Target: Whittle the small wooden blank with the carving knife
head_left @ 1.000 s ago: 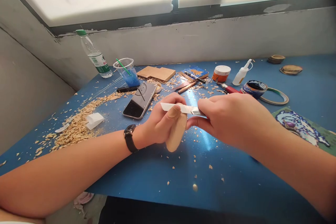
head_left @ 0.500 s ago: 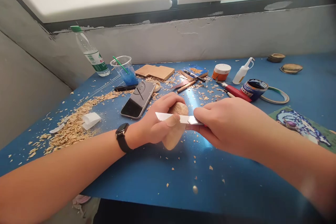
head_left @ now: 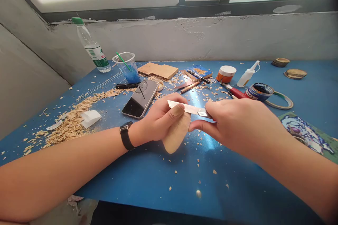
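Note:
My left hand [head_left: 162,117] is wrapped round a pale, smoothly rounded piece of wood [head_left: 176,135], held above the blue table. The wood's lower end points down toward me; my fingers hide part of its far side. My right hand [head_left: 229,119] is closed on a utility knife [head_left: 204,113], whose handle is mostly hidden in the fist. Its broad blade [head_left: 188,108] points left and lies across the upper end of the wood. My left thumb presses against the blade's near side. The right thumb rests close to the wood's right edge.
Wood shavings [head_left: 71,126] are heaped at the left. Behind my hands lie a phone [head_left: 141,98], a cup of blue liquid [head_left: 128,68] and flat boards [head_left: 158,70]. A bottle [head_left: 95,52] stands back left. Paint jar [head_left: 226,74], glue bottle [head_left: 248,74] and tape roll [head_left: 280,100] sit right.
The knife blade has moved up and right along the wood, toward its upper end. The wood has tilted slightly, showing more of its lower face. The view has shifted a little.

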`<state>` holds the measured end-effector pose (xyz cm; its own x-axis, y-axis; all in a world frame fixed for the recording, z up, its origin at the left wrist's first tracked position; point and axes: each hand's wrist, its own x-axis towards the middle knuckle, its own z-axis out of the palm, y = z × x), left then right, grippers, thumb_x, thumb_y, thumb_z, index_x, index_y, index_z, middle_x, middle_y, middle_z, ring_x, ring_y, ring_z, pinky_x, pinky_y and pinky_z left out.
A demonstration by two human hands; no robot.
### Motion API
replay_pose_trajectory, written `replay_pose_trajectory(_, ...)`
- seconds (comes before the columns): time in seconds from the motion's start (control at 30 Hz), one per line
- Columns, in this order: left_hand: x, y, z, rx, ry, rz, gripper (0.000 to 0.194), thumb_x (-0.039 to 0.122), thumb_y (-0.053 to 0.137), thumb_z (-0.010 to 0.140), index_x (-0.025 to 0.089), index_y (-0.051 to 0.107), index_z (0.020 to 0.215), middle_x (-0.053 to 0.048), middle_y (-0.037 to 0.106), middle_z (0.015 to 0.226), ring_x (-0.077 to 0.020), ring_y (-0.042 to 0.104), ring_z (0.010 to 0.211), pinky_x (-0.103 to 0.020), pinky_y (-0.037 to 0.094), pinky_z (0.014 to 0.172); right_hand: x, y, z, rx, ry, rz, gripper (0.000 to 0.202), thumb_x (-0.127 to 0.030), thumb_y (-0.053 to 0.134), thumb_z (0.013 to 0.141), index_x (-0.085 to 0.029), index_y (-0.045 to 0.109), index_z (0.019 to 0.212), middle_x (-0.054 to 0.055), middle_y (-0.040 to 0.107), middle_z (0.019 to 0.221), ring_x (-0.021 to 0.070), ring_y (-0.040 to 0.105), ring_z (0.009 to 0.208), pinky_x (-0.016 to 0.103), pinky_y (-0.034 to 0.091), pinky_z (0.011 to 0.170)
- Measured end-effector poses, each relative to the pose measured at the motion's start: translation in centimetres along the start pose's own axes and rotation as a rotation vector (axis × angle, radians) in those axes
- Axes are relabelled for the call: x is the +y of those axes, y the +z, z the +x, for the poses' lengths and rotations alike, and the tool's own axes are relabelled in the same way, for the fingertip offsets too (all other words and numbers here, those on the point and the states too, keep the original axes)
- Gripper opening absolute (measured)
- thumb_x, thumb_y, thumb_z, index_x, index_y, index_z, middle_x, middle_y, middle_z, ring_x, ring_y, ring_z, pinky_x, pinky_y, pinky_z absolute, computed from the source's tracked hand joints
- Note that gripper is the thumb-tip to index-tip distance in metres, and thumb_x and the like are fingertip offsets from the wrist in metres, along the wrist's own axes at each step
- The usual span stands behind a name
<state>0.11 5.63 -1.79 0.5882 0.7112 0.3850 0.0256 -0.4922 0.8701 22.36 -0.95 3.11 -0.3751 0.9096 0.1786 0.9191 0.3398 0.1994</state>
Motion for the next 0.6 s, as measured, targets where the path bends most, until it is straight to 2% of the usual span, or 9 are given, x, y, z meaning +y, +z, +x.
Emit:
replay_pose_trajectory(0.07,0.09,0.02,-0.09,0.03,0.034,0.09,0.052,0.066,0.046,0.106,0.018,0.067,0.104,-0.005,0.065,0.091,-0.0187,0.058,0.079,-0.033,0.047,0.073,0.23,-0.15,-0.04,-0.006,-0.044,0.036,0.067,-0.079,0.032,0.103,-0.023,0.059,0.078,0.003,0.059,0.062,0.0196,0.047,0.054,0.032,0.019,0.053)
replay_pose_trajectory(0.17,0.05,-0.16,-0.06,0.014,0.076,0.202,0.062,0.075,0.043,0.102,0.018,0.067,0.109,-0.008,0.067,0.101,-0.0232,0.059,0.089,-0.039,0.049,0.084,0.39,-0.44,-0.23,-0.035,-0.132,0.137,0.053,-0.062,0.035,0.108,-0.024,0.055,0.077,0.002,0.061,0.065,0.0189,0.051,0.057,0.032,0.019,0.055)
replay_pose_trajectory(0.27,0.07,-0.38,0.08,-0.052,0.086,0.255,0.063,0.076,0.046,0.099,0.018,0.065,0.114,-0.01,0.067,0.11,-0.0265,0.06,0.097,-0.043,0.048,0.093,0.47,-0.67,-0.37,-0.078,-0.184,0.196,0.04,-0.048,0.044,0.106,-0.023,0.054,0.076,0.002,0.061,0.065,0.0179,0.052,0.058,0.033,0.02,0.057)
replay_pose_trajectory(0.43,0.22,-0.44,0.25,-0.085,0.103,0.251,0.055,0.068,0.052,0.098,0.016,0.065,0.114,-0.009,0.064,0.107,-0.0257,0.059,0.095,-0.042,0.048,0.087,0.83,-0.61,-0.05,-0.135,-0.203,0.169,0.043,-0.047,0.043,0.108,-0.023,0.054,0.074,0.001,0.059,0.063,0.0172,0.049,0.056,0.034,0.019,0.058)
replay_pose_trajectory(0.6,-0.16,-0.36,0.3,-0.053,0.072,0.213,0.051,0.064,0.054,0.1,0.017,0.065,0.113,-0.009,0.066,0.108,-0.024,0.06,0.094,-0.039,0.049,0.086,0.81,-0.24,0.26,-0.135,-0.141,0.117,0.043,-0.05,0.045,0.107,-0.023,0.057,0.075,0.003,0.062,0.066,0.0205,0.056,0.061,0.034,0.019,0.057)
